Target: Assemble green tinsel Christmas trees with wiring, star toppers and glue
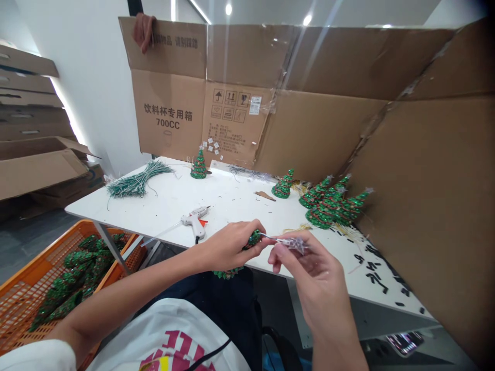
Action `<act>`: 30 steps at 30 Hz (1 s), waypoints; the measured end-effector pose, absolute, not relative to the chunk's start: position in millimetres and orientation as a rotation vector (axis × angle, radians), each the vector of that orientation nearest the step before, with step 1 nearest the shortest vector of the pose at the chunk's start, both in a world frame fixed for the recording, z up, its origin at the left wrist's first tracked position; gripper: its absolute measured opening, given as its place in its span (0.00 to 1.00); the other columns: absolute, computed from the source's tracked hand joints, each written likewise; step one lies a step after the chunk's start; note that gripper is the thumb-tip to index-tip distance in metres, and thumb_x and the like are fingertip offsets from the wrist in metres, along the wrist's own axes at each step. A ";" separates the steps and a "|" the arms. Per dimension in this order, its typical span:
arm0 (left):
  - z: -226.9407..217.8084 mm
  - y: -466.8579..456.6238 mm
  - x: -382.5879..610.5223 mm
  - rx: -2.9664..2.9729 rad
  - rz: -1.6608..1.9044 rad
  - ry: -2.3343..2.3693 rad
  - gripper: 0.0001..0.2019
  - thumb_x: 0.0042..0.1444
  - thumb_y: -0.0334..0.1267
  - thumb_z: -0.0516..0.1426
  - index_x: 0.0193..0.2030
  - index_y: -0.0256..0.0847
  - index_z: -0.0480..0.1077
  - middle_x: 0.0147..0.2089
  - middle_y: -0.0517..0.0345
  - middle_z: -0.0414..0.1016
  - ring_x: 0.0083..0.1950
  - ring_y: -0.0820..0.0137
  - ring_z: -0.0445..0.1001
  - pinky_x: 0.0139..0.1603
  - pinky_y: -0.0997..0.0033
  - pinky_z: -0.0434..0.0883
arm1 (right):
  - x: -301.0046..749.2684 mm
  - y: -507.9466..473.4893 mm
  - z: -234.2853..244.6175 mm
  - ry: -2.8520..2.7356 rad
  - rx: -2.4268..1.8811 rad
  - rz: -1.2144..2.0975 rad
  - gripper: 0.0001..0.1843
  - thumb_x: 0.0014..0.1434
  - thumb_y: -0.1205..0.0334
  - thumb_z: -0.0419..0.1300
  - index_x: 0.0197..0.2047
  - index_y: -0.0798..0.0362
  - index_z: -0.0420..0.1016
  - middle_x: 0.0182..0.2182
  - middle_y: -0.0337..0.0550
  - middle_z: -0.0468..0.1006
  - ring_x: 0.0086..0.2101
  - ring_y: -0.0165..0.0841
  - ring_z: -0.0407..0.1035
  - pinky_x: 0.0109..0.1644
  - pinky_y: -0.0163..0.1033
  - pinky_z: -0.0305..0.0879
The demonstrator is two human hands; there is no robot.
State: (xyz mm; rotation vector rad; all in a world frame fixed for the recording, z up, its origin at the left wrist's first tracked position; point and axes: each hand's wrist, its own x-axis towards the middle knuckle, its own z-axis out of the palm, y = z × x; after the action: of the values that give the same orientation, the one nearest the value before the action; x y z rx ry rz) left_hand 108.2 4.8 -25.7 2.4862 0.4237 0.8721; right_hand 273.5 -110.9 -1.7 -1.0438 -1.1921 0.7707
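My left hand (234, 242) is closed around the upper part of a small green tinsel Christmas tree (228, 273), whose wider base shows below my wrist near the table's front edge. A thin wire stem reaches from the tree's tip towards my right hand. Pinched between the thumb and fingers of my right hand (319, 273) is a clear, glittery star topper (296, 245). The two hands are close together, fingertips almost meeting. To the left, a white glue gun (195, 221) lies on the table.
Finished-looking trees (323, 208) cluster at the right, with single ones (198, 166) further back. A bundle of green wires (139, 179) lies at the left. An orange crate (19, 278) holds more trees. Tall cardboard (320, 129) walls the table's back and right, beside scattered black pieces (373, 275).
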 end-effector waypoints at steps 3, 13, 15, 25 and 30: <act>-26.2 -3.2 96.9 2.494 0.920 0.458 0.11 0.77 0.48 0.52 0.51 0.43 0.65 0.43 0.52 0.81 0.41 0.63 0.79 0.42 0.66 0.69 | 261.5 -119.5 0.4 -1.224 -1.102 0.749 0.09 0.67 0.52 0.72 0.45 0.47 0.82 0.33 0.39 0.83 0.30 0.30 0.77 0.35 0.31 0.77; -30.3 -7.7 44.8 2.623 1.077 0.621 0.07 0.76 0.43 0.52 0.50 0.43 0.65 0.43 0.52 0.79 0.41 0.61 0.76 0.43 0.64 0.69 | 210.0 -103.9 -3.3 -1.286 -1.190 0.661 0.09 0.67 0.52 0.72 0.42 0.47 0.85 0.31 0.38 0.82 0.28 0.28 0.77 0.33 0.30 0.77; -28.5 -4.7 32.1 2.666 1.129 0.643 0.06 0.76 0.42 0.52 0.49 0.43 0.64 0.42 0.52 0.79 0.41 0.62 0.75 0.42 0.64 0.69 | 196.8 -95.3 -4.0 -1.284 -1.180 0.673 0.09 0.67 0.51 0.71 0.42 0.47 0.85 0.30 0.37 0.81 0.27 0.28 0.75 0.33 0.30 0.77; -13.3 17.8 -24.8 2.791 1.482 0.791 0.11 0.78 0.41 0.48 0.41 0.43 0.64 0.34 0.56 0.74 0.34 0.65 0.71 0.37 0.64 0.68 | 142.4 -63.7 3.8 -1.274 -1.025 0.677 0.09 0.66 0.55 0.73 0.47 0.47 0.82 0.32 0.40 0.83 0.27 0.32 0.77 0.32 0.35 0.79; -10.6 24.9 -49.2 2.768 1.503 0.800 0.11 0.78 0.41 0.49 0.41 0.43 0.64 0.35 0.56 0.75 0.35 0.65 0.73 0.38 0.64 0.70 | 114.0 -50.9 12.3 -1.280 -1.057 0.661 0.09 0.63 0.54 0.75 0.41 0.48 0.84 0.31 0.41 0.83 0.27 0.32 0.76 0.31 0.36 0.78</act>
State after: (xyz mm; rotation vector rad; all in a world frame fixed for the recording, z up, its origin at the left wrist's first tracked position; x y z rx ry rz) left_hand -49.2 24.9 -10.6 2.7676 0.7996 1.5026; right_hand 114.0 -50.9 12.3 -1.0571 -1.2805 0.6612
